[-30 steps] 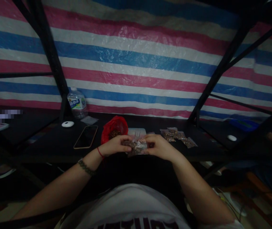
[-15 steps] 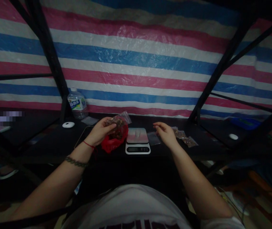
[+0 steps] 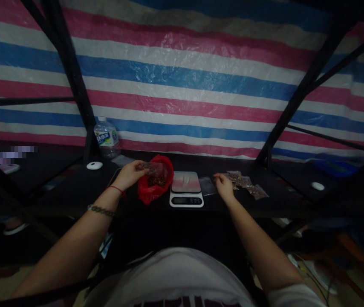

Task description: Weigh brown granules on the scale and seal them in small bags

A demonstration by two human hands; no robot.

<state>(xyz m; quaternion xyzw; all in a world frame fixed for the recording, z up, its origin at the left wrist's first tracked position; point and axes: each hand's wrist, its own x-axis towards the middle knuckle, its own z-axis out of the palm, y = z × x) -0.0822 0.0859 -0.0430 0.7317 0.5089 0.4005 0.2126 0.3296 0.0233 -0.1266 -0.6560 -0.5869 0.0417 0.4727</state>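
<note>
Striped tarp [image 3: 182,85] behind dark table [image 3: 73,196]. Left hand [image 3: 131,174] pinching small clear packet [image 3: 151,167] over red bag [image 3: 156,184], left of scale [image 3: 186,189]. Right hand [image 3: 224,186] right of scale, fingers curled beside empty clear bag [image 3: 207,186]; grip unclear.

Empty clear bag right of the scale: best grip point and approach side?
Take the empty clear bag by its right edge, from the right and above, probably with a thumb-and-finger pinch. It lies flat on the black table, so no face can be gripped. The scale crowds its left edge, while the right hand sits by its right edge. Filled packets lie further right.
</note>
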